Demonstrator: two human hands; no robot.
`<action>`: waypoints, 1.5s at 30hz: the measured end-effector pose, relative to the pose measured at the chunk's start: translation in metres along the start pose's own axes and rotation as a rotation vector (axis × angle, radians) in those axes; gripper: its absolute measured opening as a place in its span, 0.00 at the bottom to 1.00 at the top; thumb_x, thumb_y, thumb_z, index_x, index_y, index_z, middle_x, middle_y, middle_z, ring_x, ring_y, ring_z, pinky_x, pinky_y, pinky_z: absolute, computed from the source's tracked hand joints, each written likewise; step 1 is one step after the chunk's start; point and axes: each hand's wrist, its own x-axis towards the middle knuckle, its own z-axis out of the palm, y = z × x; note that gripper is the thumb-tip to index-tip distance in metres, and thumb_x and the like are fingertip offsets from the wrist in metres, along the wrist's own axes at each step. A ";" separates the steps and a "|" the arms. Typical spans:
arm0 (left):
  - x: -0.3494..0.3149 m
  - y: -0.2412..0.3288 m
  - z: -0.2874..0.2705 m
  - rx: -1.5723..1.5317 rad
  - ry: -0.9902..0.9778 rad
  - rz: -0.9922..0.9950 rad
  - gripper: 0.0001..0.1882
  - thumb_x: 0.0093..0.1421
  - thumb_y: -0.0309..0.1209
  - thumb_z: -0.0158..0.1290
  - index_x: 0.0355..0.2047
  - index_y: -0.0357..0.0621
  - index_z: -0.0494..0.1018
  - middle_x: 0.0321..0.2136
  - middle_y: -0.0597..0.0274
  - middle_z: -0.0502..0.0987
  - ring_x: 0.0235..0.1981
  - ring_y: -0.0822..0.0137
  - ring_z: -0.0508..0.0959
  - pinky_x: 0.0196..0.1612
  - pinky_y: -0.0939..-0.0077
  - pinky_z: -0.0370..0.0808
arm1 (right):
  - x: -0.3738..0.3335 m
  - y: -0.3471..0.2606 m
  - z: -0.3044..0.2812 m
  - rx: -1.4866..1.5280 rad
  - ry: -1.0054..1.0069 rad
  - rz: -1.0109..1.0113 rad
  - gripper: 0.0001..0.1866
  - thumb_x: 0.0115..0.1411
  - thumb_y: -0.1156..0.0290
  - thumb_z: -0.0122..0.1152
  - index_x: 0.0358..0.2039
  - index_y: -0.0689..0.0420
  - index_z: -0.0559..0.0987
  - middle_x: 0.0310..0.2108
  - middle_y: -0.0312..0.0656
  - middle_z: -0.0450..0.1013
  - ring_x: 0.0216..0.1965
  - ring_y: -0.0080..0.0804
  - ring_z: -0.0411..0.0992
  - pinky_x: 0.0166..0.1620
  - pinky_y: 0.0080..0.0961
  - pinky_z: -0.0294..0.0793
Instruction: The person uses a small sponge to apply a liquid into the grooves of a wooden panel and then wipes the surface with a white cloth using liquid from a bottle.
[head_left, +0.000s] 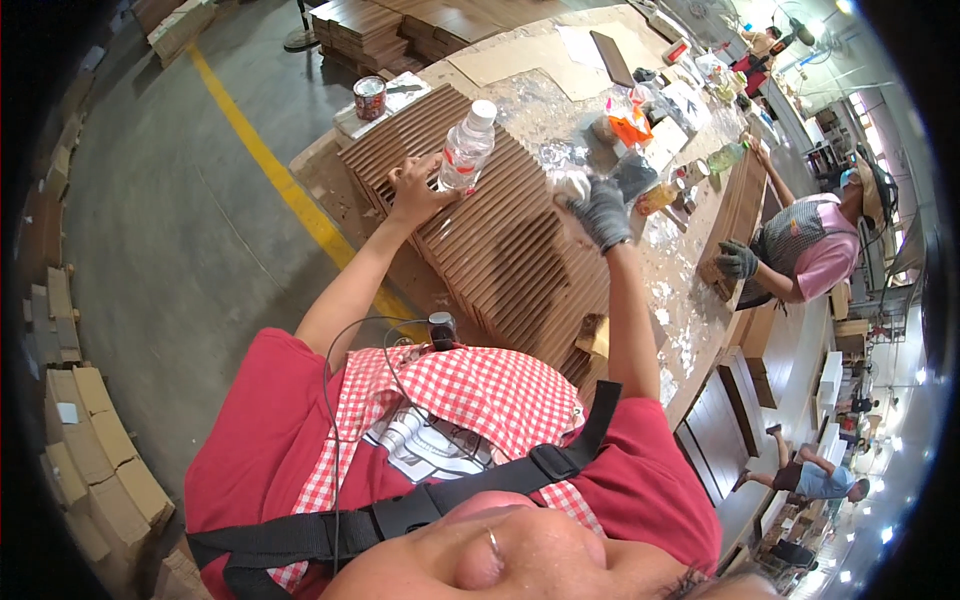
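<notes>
A clear plastic bottle [467, 150] with a white cap and red marks leans over a stack of brown grooved boards [500, 255]. My bare left hand [415, 188] is closed at its lower end, thumb and fingers on either side of the base. My right hand [602, 213] wears a dark grey glove and is closed on a white cloth [572, 186] at the right edge of the stack. Part of the cloth is hidden by the gloved fingers.
An open paint tin [370, 98] stands beyond the boards on the cluttered workbench [672, 335]. Several jars, bags and an orange packet [630, 125] lie to the right. Across the bench, a co-worker [815, 235] handles a long brown board [738, 208].
</notes>
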 end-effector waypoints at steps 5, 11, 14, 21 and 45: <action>0.003 -0.002 -0.004 0.033 -0.057 -0.007 0.49 0.41 0.74 0.58 0.53 0.50 0.71 0.46 0.62 0.77 0.56 0.54 0.67 0.58 0.32 0.50 | -0.044 -0.003 0.040 0.105 -0.106 0.078 0.44 0.41 0.43 0.74 0.55 0.55 0.75 0.45 0.56 0.76 0.49 0.50 0.74 0.54 0.39 0.73; 0.001 -0.005 -0.013 0.016 -0.005 0.021 0.47 0.43 0.72 0.60 0.53 0.50 0.72 0.47 0.61 0.77 0.56 0.58 0.67 0.57 0.42 0.54 | -0.063 -0.004 0.062 0.182 0.068 0.168 0.55 0.35 0.42 0.79 0.60 0.57 0.69 0.52 0.54 0.73 0.56 0.49 0.70 0.58 0.40 0.69; 0.001 -0.001 -0.022 -0.009 0.021 0.007 0.46 0.42 0.70 0.62 0.53 0.50 0.72 0.49 0.62 0.75 0.55 0.58 0.67 0.58 0.48 0.54 | -0.069 -0.003 0.066 0.278 0.152 0.133 0.60 0.29 0.43 0.83 0.62 0.57 0.67 0.51 0.54 0.73 0.55 0.49 0.71 0.59 0.40 0.69; 0.012 0.041 -0.060 -0.318 0.229 0.080 0.40 0.47 0.60 0.65 0.53 0.48 0.72 0.49 0.66 0.74 0.54 0.63 0.68 0.60 0.62 0.56 | -0.075 0.007 0.085 0.507 0.191 0.133 0.62 0.25 0.40 0.83 0.60 0.59 0.68 0.48 0.52 0.76 0.49 0.45 0.75 0.54 0.37 0.75; 0.079 0.113 -0.167 0.451 0.052 0.251 0.22 0.44 0.51 0.69 0.35 0.52 0.83 0.45 0.76 0.77 0.56 0.63 0.64 0.57 0.57 0.53 | -0.151 0.011 0.036 0.974 0.384 0.285 0.60 0.48 0.47 0.75 0.70 0.60 0.49 0.65 0.55 0.57 0.68 0.45 0.54 0.68 0.40 0.55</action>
